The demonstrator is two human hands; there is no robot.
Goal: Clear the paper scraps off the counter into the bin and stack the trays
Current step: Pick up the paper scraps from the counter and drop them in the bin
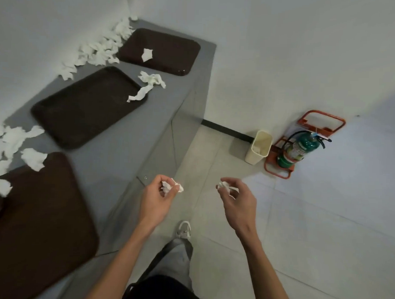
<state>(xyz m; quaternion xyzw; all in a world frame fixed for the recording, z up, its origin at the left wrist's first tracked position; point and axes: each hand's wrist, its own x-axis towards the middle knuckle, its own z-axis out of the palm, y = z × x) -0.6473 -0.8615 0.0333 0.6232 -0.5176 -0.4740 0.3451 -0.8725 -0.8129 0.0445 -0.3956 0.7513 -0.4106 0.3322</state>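
Fingers (157,180) of left hand (158,197) and right hand (238,202) pinch crumpled paper scraps (171,187) over the floor, bin (259,149) well ahead. 3 trays (81,114) lie unstacked on the counter (116,151), 1 scrap (147,54) in the farthest tray (175,48).

**newbie:** how's the camera set up here?

**reply:** just the one, worn on the head, wide-angle. It looks forward and steeply down along both arms, so the left hand (159,194) and right hand (237,201) sit close, mid-frame. Tabletop (116,146) stretches away left of the left hand; floor (301,220) fills everything beyond and right of the right hand.
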